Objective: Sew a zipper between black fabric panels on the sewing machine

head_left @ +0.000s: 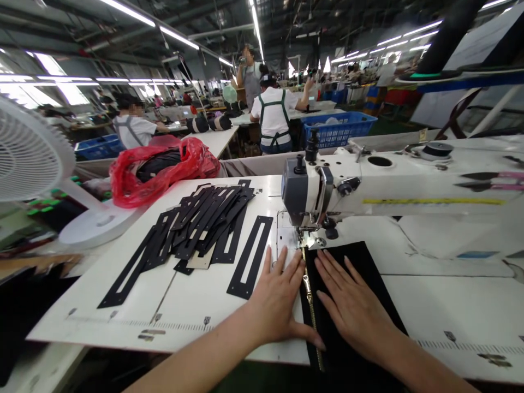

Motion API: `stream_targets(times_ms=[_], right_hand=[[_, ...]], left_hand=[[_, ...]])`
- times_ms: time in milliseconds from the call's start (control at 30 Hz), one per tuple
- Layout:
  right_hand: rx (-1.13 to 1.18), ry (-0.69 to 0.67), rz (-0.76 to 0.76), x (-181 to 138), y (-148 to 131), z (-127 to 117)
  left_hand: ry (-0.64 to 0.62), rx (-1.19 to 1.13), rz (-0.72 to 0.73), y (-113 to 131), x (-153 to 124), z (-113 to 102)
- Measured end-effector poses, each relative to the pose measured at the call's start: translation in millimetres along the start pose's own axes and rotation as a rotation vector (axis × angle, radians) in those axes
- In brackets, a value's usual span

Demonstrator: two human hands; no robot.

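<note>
A gold zipper (311,312) with its pull runs lengthwise along the left side of a black fabric piece (360,262), and its far end lies under the needle area of the white sewing machine (307,196). My left hand (282,300) lies spread beside the zipper, fingertips near the needle plate and thumb reaching across the zipper. Flat on the black fabric, just right of the zipper, rests my right hand (347,300) with fingers stretched out. Part of the fabric hangs over the table's front edge.
Left of the machine lie a heap of black slotted frame pieces (204,218) and one separate black frame (250,256). Behind them is a red plastic bag (164,169); a white fan (33,153) stands at far left. Co-workers sit and stand beyond, near a blue crate (339,131).
</note>
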State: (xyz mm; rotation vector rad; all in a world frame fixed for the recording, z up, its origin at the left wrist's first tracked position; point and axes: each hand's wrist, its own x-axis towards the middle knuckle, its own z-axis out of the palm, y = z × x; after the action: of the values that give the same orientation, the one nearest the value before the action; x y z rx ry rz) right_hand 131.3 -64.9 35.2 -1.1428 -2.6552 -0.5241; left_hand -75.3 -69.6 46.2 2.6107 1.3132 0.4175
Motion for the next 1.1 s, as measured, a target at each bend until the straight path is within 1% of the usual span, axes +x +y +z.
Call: stream_targets(times_ms=[67,167,233,300,333,367,433,500,567,633,700,800,900,933,1000,1100], right_hand=[[0.01,-0.031,0.019,-2.9,0.4,4.1],[0.021,-0.037,0.026,-2.4,4.1,4.8],[0.024,-0.026,0.04,-1.9,5.1,3.9],[0.023,-0.007,0.054,-1.9,4.7,3.5],[0.019,0.001,0.055,-1.7,4.1,3.3],[0.015,0.006,0.053,-1.2,3.4,3.0],[0.006,0.015,0.048,1.4,1.7,1.3],[0.001,0.023,0.036,5.3,0.7,-1.1],[-0.009,0.041,0.01,8.2,1.7,-1.9],[-0.022,0.047,-0.005,7.7,6.5,1.2],[-0.034,0.043,0.038,3.1,15.4,7.8],[-0.057,0.038,0.168,-6.4,31.3,16.9],[-0.077,0.067,0.265,-8.8,37.9,13.2],[-0.072,0.084,0.261,-7.1,36.5,9.0],[-0.034,0.108,0.187,-1.4,29.3,-0.6],[0.061,0.078,0.029,6.7,15.5,-7.1]], left_hand=[[0.033,-0.038,0.009,0.1,-1.9,0.8],[0.139,-0.11,0.002,8.8,-12.5,-0.1],[0.201,-0.168,0.092,19.9,-23.5,-2.0],[0.242,-0.217,0.247,30.2,-32.5,-5.0],[0.248,-0.222,0.3,33.1,-34.7,-6.9],[0.24,-0.208,0.321,33.9,-34.8,-9.0],[0.179,-0.131,0.277,29.1,-28.6,-13.2],[0.076,-0.054,0.2,18.5,-17.4,-16.2],[-0.004,-0.025,0.152,8.2,-7.0,-17.7],[-0.056,-0.031,0.12,3.1,-1.4,-18.1],[-0.08,-0.045,0.1,4.2,-0.4,-17.8],[-0.079,-0.072,0.081,9.9,-1.4,-16.8],[-0.056,-0.091,0.07,4.2,-1.7,-19.4],[-0.041,-0.091,0.058,-2.1,-3.0,-21.7],[0.031,-0.053,-0.016,-19.0,-10.4,-27.5],[0.174,0.118,-0.222,-40.0,-37.6,-31.0]])
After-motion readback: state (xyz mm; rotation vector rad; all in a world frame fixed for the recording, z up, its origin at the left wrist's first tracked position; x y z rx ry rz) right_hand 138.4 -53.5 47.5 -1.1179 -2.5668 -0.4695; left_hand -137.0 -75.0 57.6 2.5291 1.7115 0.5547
